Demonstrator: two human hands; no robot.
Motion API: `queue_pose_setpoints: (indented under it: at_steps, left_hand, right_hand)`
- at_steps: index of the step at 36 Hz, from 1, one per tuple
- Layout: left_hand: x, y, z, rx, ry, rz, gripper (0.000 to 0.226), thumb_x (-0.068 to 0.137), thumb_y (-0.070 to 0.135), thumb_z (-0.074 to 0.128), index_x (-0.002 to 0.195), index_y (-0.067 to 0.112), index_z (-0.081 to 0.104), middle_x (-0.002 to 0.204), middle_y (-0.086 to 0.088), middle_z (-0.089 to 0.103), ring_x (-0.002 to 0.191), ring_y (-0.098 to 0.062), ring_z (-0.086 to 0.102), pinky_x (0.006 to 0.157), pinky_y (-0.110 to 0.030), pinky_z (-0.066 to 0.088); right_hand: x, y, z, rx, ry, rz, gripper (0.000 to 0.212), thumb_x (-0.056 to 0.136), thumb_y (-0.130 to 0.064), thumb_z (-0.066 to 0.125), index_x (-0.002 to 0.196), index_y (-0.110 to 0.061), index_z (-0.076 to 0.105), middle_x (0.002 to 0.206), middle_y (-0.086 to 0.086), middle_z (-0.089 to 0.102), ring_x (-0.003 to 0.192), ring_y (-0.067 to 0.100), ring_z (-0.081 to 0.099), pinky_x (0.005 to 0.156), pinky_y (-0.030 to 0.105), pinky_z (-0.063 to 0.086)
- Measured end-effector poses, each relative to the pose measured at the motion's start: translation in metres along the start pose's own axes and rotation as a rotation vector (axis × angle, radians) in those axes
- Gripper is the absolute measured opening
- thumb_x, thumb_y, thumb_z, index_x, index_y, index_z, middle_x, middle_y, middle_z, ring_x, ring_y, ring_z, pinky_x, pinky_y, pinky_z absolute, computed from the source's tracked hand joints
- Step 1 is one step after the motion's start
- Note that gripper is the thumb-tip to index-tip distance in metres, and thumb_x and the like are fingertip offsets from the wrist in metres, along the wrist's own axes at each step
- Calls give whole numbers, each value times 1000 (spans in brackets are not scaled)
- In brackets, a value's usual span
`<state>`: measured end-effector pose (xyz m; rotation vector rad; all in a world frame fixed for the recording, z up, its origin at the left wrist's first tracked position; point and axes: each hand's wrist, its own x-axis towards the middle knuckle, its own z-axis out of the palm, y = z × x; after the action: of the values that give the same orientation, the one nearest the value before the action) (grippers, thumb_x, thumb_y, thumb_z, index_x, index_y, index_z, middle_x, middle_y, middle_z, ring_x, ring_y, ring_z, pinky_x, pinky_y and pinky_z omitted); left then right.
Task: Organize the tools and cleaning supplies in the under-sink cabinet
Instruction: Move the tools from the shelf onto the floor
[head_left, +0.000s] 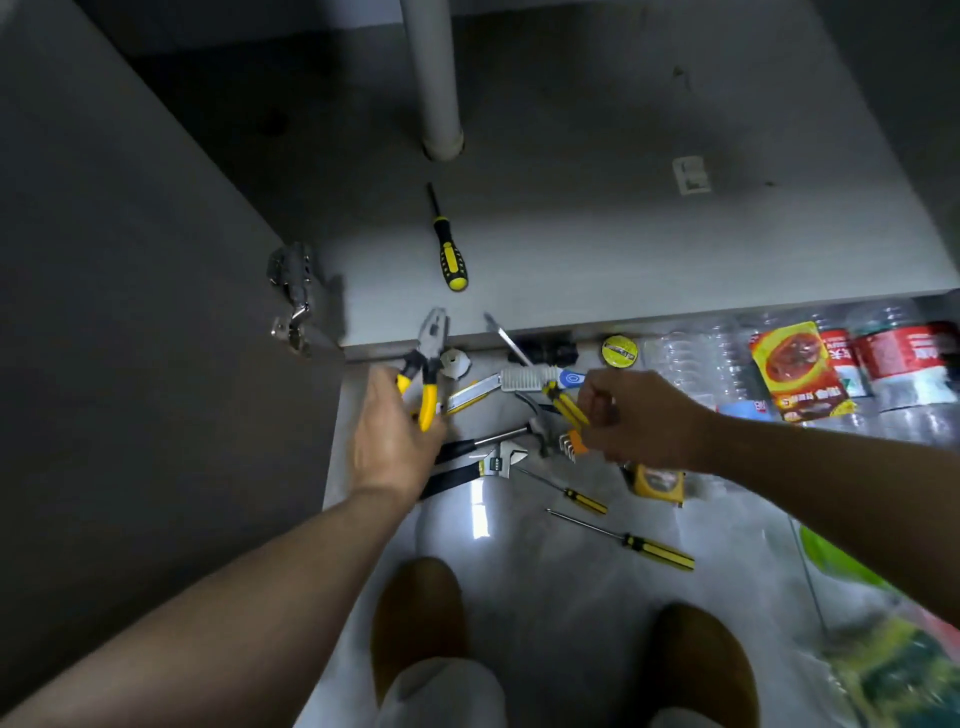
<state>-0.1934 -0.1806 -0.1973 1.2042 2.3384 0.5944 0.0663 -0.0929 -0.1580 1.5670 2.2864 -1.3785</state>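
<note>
My left hand (396, 431) grips yellow-handled pliers (429, 358) by the handles, jaws pointing at the cabinet edge. My right hand (641, 418) holds a second yellow-handled tool (563, 402), long and thin-tipped, just above the floor pile. One yellow-and-black screwdriver (451, 252) lies alone on the grey cabinet floor (597, 249). On the tiles in front lie a hammer (498, 439), an adjustable wrench (501, 462), two thin screwdrivers (631, 540), a utility knife (470, 392), a brush (540, 378) and a roll of tape (619, 352).
A white drain pipe (434, 78) comes down at the cabinet's back. The open cabinet door (130, 312) with its hinge (292, 296) stands at the left. Plastic bottles (904, 364) and a red-yellow food packet (797, 371) lie at the right. My shoes (418, 618) are below.
</note>
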Motion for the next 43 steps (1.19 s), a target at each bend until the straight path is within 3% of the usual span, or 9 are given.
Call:
queue_pose_setpoints:
  at_steps: [4,8,12,17,20,26,32,35,43]
  left_hand:
    - [-20,-34,4,65,-193,40,47,75,22,79,103,31,42,98,9,54,81,-17,51,53,-22,31]
    - [-17,-58,11,-6,-211,-55,49,73,20,83,110,26,51,108,-2,62,96,-27,62,78,-42,54]
    - [-2,-70,20,-105,-92,-183,52,71,18,84,117,17,59,111,-10,63,105,-31,62,91,-47,54]
    - [17,-72,30,-210,10,-403,36,77,33,79,108,26,60,80,10,65,82,-23,64,75,-28,48]
    - [24,-75,31,-251,17,-428,28,85,26,72,109,24,57,77,13,60,76,-21,61,67,-21,41]
    - [31,-77,31,-134,-42,-407,44,90,18,65,133,18,57,117,-8,67,102,-30,65,92,-37,53]
    - [21,-70,30,19,-50,-356,63,92,21,64,150,28,41,134,-8,59,126,-31,54,104,-40,42]
    - [19,-58,28,123,-8,-166,54,93,23,61,144,21,47,138,-11,51,130,-33,47,106,-43,40]
    - [50,27,13,-185,217,262,14,91,19,59,105,18,57,107,1,49,98,-23,56,91,-41,50]
  right_hand:
    - [-13,17,27,-66,-140,-59,27,78,-14,77,75,-24,52,71,2,68,64,14,68,60,31,53]
    - [-15,27,47,-182,-290,-66,26,81,-25,76,77,-28,51,74,-2,68,68,12,68,66,33,55]
    - [-14,33,70,-238,-376,-69,20,80,-27,72,87,-27,53,75,-8,63,68,9,67,64,31,52]
    - [-20,46,99,-489,-498,-122,62,90,-33,62,148,-22,42,150,3,45,135,20,45,102,24,37]
    - [-26,53,109,-492,-517,-72,74,93,-27,59,158,-23,25,161,4,31,145,23,36,117,32,33]
    - [-26,62,107,-478,-458,-4,70,91,-20,59,155,-23,32,151,5,43,133,23,49,107,33,46]
    - [-17,59,95,-583,-408,-52,49,92,-25,56,140,-19,49,132,5,58,116,22,61,93,36,55]
    - [-11,51,87,-506,-369,-83,32,97,-31,53,125,-17,56,121,3,62,110,20,62,92,37,54]
    - [8,23,71,-250,-102,-183,7,91,-16,58,90,-14,65,85,-1,65,77,16,61,68,32,51]
